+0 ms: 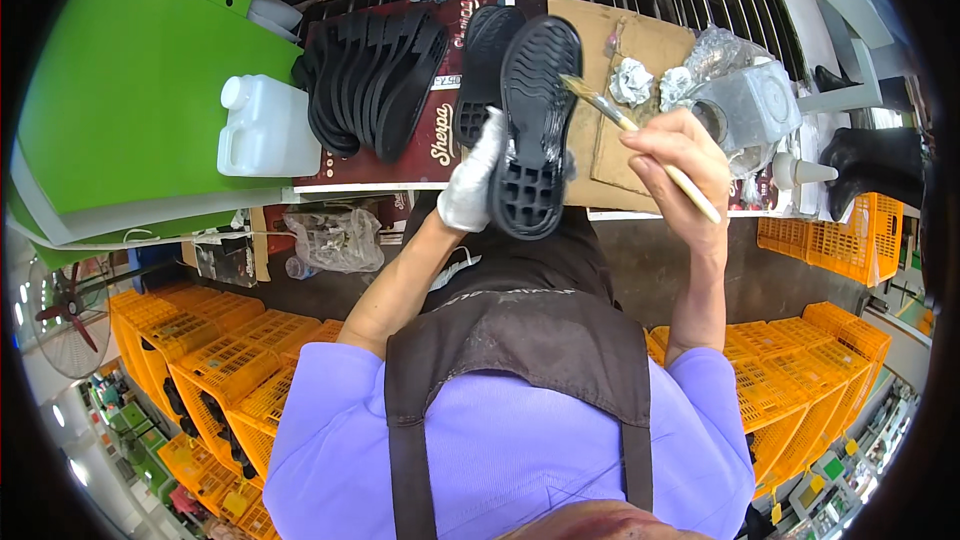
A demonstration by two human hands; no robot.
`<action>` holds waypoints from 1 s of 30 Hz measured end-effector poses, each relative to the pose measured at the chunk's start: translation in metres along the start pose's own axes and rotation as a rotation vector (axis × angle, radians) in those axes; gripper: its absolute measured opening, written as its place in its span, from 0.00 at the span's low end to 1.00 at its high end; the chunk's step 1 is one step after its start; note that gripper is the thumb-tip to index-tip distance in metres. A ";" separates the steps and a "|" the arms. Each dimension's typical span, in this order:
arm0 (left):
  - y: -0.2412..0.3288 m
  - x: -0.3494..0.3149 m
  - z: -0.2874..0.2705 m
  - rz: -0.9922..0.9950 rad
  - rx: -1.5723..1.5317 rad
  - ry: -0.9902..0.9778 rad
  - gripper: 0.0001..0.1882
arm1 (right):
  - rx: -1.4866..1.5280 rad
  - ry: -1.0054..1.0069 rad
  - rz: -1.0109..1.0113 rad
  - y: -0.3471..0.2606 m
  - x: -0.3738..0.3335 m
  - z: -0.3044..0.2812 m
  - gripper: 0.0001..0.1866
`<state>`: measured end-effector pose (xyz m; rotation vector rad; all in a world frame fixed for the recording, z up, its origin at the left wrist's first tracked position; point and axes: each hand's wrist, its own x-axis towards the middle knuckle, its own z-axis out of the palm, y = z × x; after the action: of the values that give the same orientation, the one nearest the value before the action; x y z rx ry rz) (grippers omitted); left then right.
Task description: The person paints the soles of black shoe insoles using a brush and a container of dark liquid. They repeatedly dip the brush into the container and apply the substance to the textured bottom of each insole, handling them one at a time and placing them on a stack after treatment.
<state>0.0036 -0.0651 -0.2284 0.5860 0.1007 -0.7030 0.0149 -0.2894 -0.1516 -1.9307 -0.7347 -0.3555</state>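
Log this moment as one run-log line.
left hand: gloved, holds black shoe sole tread up | right hand: holds brush, bristles beside sole | sole stack on bench

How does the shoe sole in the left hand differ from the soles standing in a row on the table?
The held sole is alone, raised by the gloved left hand, tread facing the camera. The row of soles stands on edge on the table, packed together, untouched. The right hand holds a brush beside the held sole only. Both are black.

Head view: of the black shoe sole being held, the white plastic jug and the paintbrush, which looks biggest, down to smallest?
1. Black shoe sole, though it is held up nearer the camera.
2. White jug, close in size, so the top two are unsure.
3. Paintbrush, long but thin.
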 end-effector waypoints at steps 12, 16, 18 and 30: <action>0.006 0.001 -0.008 0.014 -0.184 -0.062 0.36 | 0.135 -0.416 -0.080 -0.014 -0.010 0.024 0.15; 0.008 -0.004 -0.020 -0.146 -0.244 -0.189 0.37 | 0.170 -0.459 -0.043 0.008 -0.006 0.011 0.14; 0.006 -0.004 -0.019 -0.205 -0.234 -0.285 0.37 | 0.104 -0.383 -0.032 0.023 -0.003 0.005 0.14; -0.005 0.001 -0.029 -0.217 -0.253 -0.083 0.39 | -0.280 -0.003 0.158 0.041 -0.013 0.010 0.12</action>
<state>0.0042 -0.0529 -0.2546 0.3050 0.1749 -0.9085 0.0302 -0.2982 -0.1918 -2.2376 -0.5516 -0.3725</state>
